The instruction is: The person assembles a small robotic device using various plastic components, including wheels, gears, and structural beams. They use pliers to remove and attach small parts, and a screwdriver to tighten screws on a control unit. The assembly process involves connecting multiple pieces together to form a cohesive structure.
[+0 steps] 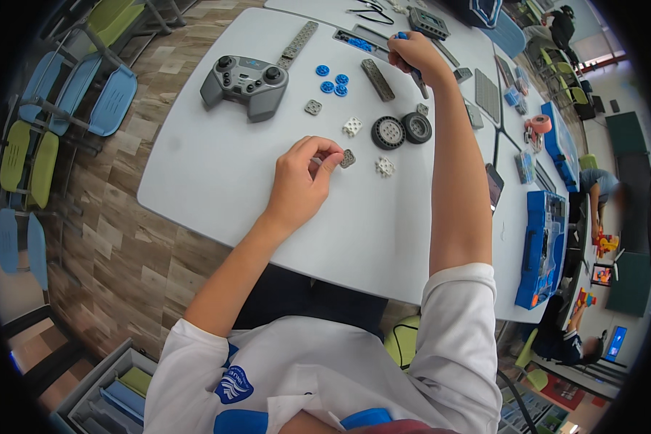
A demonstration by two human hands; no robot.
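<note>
My left hand [301, 177] is closed in a pinch above the white table, its thumb and forefinger at the edge of a small grey square plate [348, 158] with holes. My right hand [417, 56] reaches to the far side, fingers wrapped round a slim tool [420, 85]; a dark grey end sticks out below the fist and a blue bit above it. Its exact kind is hidden by the fingers. Between the hands lie a white connector block [352, 126], a second white connector [385, 167], and two black-tyred wheels [388, 133]. A grey beam [377, 79] lies left of my right hand.
A grey game controller [244, 85] lies at the left, near a long grey beam [297, 45]. Several blue discs [327, 87] and another grey plate [312, 107] lie between. A phone [494, 186] and blue case [542, 249] are right. Other people sit farther right.
</note>
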